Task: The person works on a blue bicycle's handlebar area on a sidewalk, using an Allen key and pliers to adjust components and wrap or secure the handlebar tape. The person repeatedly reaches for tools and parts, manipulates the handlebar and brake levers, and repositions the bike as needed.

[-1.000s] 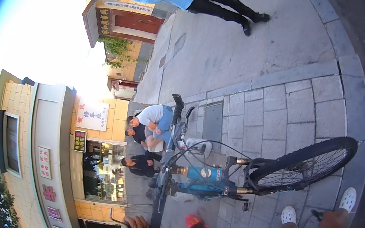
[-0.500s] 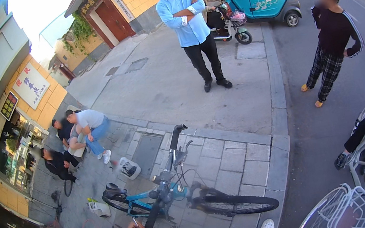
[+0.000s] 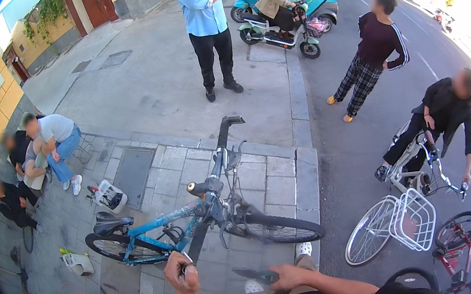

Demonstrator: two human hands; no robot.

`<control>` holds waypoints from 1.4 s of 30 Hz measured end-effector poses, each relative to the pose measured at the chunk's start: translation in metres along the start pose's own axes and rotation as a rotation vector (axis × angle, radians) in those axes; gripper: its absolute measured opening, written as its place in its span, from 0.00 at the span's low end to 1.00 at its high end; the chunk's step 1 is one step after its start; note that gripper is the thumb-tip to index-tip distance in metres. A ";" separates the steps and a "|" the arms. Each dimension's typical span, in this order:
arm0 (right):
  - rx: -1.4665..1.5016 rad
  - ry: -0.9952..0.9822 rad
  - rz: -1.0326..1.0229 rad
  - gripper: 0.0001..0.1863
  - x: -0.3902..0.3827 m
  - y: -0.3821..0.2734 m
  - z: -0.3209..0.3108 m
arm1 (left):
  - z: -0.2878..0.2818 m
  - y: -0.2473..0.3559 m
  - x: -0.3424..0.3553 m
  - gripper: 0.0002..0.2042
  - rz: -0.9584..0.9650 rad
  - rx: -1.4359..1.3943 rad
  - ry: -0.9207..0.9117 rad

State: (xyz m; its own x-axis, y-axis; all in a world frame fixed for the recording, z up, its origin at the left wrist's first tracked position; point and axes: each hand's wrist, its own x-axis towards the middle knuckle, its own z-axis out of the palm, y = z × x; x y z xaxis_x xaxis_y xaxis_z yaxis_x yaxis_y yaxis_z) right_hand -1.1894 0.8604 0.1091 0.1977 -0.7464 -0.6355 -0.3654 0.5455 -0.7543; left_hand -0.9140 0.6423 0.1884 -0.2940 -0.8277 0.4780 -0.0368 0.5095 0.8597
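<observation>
Left hand (image 3: pixel 182 274) is closed around the near handlebar grip, steadying the blue bicycle (image 3: pixel 155 226) just beyond it — right hand (image 3: pixel 288 275) grips a dark tool (image 3: pixel 257 275), held ready.

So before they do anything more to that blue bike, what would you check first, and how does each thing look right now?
1. Left hand gripping the near handlebar end: ok, fist closed around it.
2. Right hand holding the dark tool: ok, though what kind of tool cannot be told.
3. Blue bicycle steady: cannot tell, no stand is visible; it seems held up by the handlebar.
4. Front wheel turned aside toward the kerb: ok.
5. Room around: ok, the person with the white basket bicycle stands apart on the road.
</observation>
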 end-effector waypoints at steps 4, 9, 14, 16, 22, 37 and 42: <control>0.010 -0.018 -0.108 0.39 0.012 -0.009 0.012 | -0.007 0.002 -0.006 0.19 0.033 0.049 0.031; -0.053 0.013 -0.178 0.30 -0.010 -0.051 -0.019 | -0.008 0.013 -0.003 0.16 0.116 0.176 0.074; 0.254 -0.012 -0.061 0.26 -0.003 -0.052 -0.035 | -0.009 0.023 -0.017 0.18 -0.107 0.090 0.100; 0.196 0.007 -0.028 0.27 -0.002 -0.054 -0.045 | -0.017 0.020 -0.023 0.18 -0.113 0.076 0.114; 0.159 0.002 -0.107 0.25 -0.011 -0.076 -0.049 | -0.035 0.008 -0.022 0.15 -0.168 0.036 0.191; 0.401 -0.106 -0.214 0.20 -0.005 -0.132 -0.003 | -0.064 -0.017 -0.009 0.16 -0.286 -0.277 0.426; 0.806 0.011 -0.401 0.15 0.023 -0.196 -0.018 | -0.079 -0.024 -0.040 0.18 -0.512 -0.532 0.953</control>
State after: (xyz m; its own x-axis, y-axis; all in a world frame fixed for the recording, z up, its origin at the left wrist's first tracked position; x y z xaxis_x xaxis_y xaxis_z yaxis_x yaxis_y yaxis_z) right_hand -1.1294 0.7293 0.2454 0.1630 -0.9396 -0.3008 0.4786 0.3419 -0.8087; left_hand -0.8262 0.6449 0.1632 0.4713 -0.8609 -0.1917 0.5212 0.0966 0.8479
